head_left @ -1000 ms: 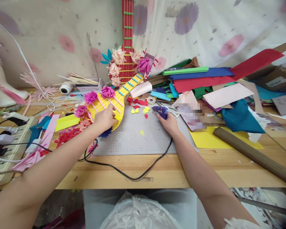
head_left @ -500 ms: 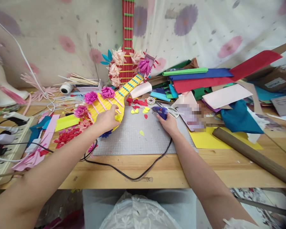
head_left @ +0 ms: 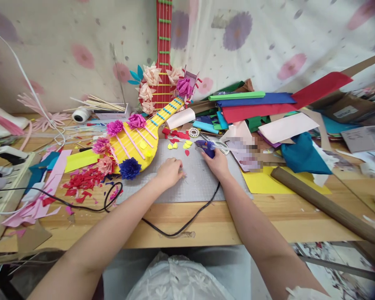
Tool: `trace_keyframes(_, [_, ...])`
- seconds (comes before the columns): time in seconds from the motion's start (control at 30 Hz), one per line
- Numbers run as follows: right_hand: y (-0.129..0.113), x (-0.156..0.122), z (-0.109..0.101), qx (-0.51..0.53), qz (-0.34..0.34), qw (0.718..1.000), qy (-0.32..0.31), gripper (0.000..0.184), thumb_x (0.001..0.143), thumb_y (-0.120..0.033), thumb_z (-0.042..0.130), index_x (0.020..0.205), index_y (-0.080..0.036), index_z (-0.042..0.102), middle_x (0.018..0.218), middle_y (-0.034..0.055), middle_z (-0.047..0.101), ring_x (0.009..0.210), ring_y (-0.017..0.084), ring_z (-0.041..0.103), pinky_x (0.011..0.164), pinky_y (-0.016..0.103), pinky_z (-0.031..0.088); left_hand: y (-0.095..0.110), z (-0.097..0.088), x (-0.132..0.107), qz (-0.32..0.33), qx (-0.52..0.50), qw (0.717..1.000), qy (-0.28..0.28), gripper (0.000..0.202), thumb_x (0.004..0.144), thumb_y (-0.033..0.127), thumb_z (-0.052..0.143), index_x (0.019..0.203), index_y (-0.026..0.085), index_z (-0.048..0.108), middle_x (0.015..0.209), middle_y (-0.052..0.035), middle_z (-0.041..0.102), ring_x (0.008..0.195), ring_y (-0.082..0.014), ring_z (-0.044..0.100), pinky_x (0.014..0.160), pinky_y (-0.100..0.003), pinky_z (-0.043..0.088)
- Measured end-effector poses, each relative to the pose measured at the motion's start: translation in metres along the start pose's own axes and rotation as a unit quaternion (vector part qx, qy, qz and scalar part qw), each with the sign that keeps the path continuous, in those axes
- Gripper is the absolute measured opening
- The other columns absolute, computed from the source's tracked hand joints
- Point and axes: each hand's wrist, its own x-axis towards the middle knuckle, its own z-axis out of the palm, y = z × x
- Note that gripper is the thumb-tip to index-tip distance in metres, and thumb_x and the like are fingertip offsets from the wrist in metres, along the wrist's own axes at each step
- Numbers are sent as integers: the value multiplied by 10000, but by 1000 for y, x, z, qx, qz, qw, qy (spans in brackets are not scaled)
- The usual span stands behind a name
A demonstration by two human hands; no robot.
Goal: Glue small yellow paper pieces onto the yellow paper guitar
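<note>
Grey gridded cutting mat [head_left: 195, 173] on a pale wooden worktop [head_left: 218, 233]; all places below taken from the mat. Yellow guitar-shaped paper craft [head_left: 131, 146], pink strips across its body, lies over the mat's left rear part, neck slanting off beyond the rear edge. Round dark blue paper flower [head_left: 130, 168] at the craft's lower end, by the mat's left edge.

Left hand [head_left: 170, 171] over the mat's middle, fingers bent, tips low to the surface; cannot tell whether its grip pinches anything. Right hand [head_left: 216, 162] at the mat's right rear part, grip wrapped round a blue-purple plastic glue gun [head_left: 206, 146], nozzle pointing left. Thin black cord [head_left: 187, 228] trails below the mat's front edge.

Small yellow paper petals [head_left: 187, 144] in two clusters near the mat's rear edge, between craft and gun; single red paper petal [head_left: 187, 153] just in front. White ring-shaped tape roll [head_left: 193, 132] at the rear edge. Right of the mat: flat yellow sheet [head_left: 259, 182], long brown roll [head_left: 325, 204] partly across it. Left of the mat: heaped red paper scraps [head_left: 84, 179].
</note>
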Motion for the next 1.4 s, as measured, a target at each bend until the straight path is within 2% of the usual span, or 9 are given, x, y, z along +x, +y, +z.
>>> trace_keyframes(0.17, [-4, -8, -17, -7, -59, 996, 65, 452, 741, -482, 557, 1052, -155, 540, 940, 114, 630, 826, 237, 565, 712, 338, 411, -4, 14, 2, -75, -25, 997, -7, 204, 664, 319, 691, 759, 179, 576, 884, -93, 581, 936, -263, 539, 816, -369, 414])
trace_keyframes(0.3, [-12, -13, -32, -33, -18, 994, 105, 458, 703, -525, 582, 1010, -193, 512, 890, 73, 628, 757, 215, 560, 645, 309, 384, -4, 13, 3, -70, -57, 996, -2, 194, 640, 273, 704, 669, 188, 531, 829, -70, 593, 882, -243, 548, 766, -351, 411])
trace_keyframes(0.43, [-19, -15, -43, -70, 9, 997, 41, 383, 651, -545, 624, 786, -206, 506, 683, 26, 581, 656, 200, 531, 570, 283, 325, -7, 15, 2, -86, -154, 984, 13, 210, 649, 200, 676, 746, 203, 489, 718, -6, 608, 702, -176, 561, 636, -302, 392])
trace_keyframes(0.57, [-27, -20, -41, -28, -46, 998, -42, 382, 722, -485, 574, 540, -211, 379, 508, -18, 458, 539, 142, 452, 536, 271, 290, -13, 19, 5, -85, -259, 959, 74, 298, 641, 181, 676, 836, 219, 454, 682, 35, 618, 646, -139, 569, 629, -285, 396])
trace_keyframes(0.8, [-35, -35, 1, 226, -171, 938, -200, 212, 725, -349, 583, 862, -210, 500, 842, 13, 601, 696, 128, 558, 621, 270, 440, -16, 32, 9, -69, -456, 880, 115, 472, 626, 229, 701, 992, 219, 403, 770, 36, 566, 547, -81, 557, 510, -212, 423])
trace_keyframes(1.0, [-35, -38, 20, 348, -109, 882, -298, 347, 657, -258, 629, 954, -222, 454, 779, -16, 587, 768, 136, 600, 716, 303, 484, -17, 35, 5, -58, -467, 871, 142, 579, 685, 206, 653, 1172, 257, 344, 1032, -29, 559, 530, -42, 556, 485, -187, 429])
trace_keyframes(1.13, [-42, -41, 22, 354, -85, 895, -259, 340, 633, -245, 628, 928, -219, 459, 764, -26, 579, 713, 118, 576, 699, 290, 468, -18, 36, 5, -64, -466, 867, 166, 474, 742, 275, 605, 1157, 246, 377, 1003, -33, 573, 486, -41, 530, 465, -203, 423])
trace_keyframes(1.23, [-46, -42, 24, 364, -59, 903, -221, 327, 599, -248, 636, 883, -215, 476, 750, -27, 567, 692, 115, 551, 684, 288, 457, -18, 38, 6, -89, -510, 836, 183, 456, 738, 342, 608, 1120, 231, 383, 992, -43, 564, 507, -57, 543, 455, -215, 425])
trace_keyframes(1.4, [-48, -40, 31, 466, 37, 860, -202, 345, 523, -266, 669, 809, -205, 486, 700, -40, 543, 640, 104, 534, 620, 264, 450, -14, 35, 5, -96, -593, 787, 138, 576, 554, 311, 754, 1010, 202, 418, 867, -3, 574, 621, -78, 576, 590, -234, 468])
